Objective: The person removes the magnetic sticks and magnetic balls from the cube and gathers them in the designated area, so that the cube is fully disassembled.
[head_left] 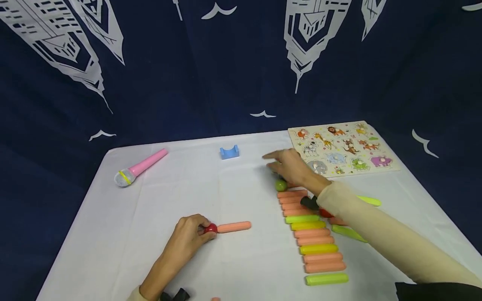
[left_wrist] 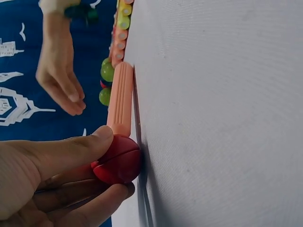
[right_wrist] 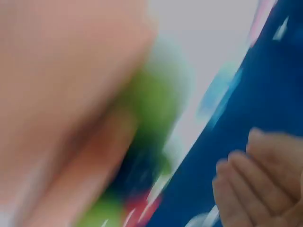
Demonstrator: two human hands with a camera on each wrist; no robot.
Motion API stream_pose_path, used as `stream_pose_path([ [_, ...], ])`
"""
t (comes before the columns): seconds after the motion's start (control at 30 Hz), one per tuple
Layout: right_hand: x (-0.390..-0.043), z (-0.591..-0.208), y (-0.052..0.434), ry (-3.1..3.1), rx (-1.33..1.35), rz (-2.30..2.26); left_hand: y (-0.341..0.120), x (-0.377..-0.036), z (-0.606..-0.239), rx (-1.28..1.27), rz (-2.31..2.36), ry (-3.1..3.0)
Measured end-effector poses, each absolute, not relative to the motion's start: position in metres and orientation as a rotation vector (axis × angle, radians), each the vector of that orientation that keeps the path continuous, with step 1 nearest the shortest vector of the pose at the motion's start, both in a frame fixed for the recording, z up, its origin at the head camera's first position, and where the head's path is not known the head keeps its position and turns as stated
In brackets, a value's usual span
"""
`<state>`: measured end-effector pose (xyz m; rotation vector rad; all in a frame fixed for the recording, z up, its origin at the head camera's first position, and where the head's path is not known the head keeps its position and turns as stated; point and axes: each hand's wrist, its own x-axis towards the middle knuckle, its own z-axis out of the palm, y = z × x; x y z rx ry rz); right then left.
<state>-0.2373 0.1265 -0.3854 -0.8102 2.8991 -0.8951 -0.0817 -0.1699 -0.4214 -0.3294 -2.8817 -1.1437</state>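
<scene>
My left hand (head_left: 186, 234) pinches a small red ball (head_left: 211, 228) between thumb and fingers over the white table. In the left wrist view the ball (left_wrist: 118, 160) shows a groove, and the end of a ridged orange stick (left_wrist: 121, 97) meets it. That stick (head_left: 234, 227) points right in the head view. My right hand (head_left: 291, 166) is over the table beside the puzzle board, fingers extended leftward, nothing seen in them. Just below it sits a green ball (head_left: 280, 185), next to the top of a column of orange, yellow and green sticks (head_left: 314, 233). The right wrist view is blurred.
A pink toy microphone (head_left: 141, 167) lies at the back left and a blue cradle-shaped piece (head_left: 229, 152) at the back middle. An animal puzzle board (head_left: 342, 148) covers the back right corner. Loose green sticks (head_left: 348, 232) lie under and beside the right forearm.
</scene>
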Motion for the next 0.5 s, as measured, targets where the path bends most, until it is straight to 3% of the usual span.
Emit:
stream_pose_path([
  [0.23,-0.147,-0.403,0.072,2.483,-1.232,-0.843,-0.172,-0.082,-0.423,-0.356,-1.224,-2.878],
  [0.5,-0.126,-0.418,0.055,2.558,-1.284,-0.744,-0.171,-0.083,-0.422,-0.375,-1.234,-2.877],
])
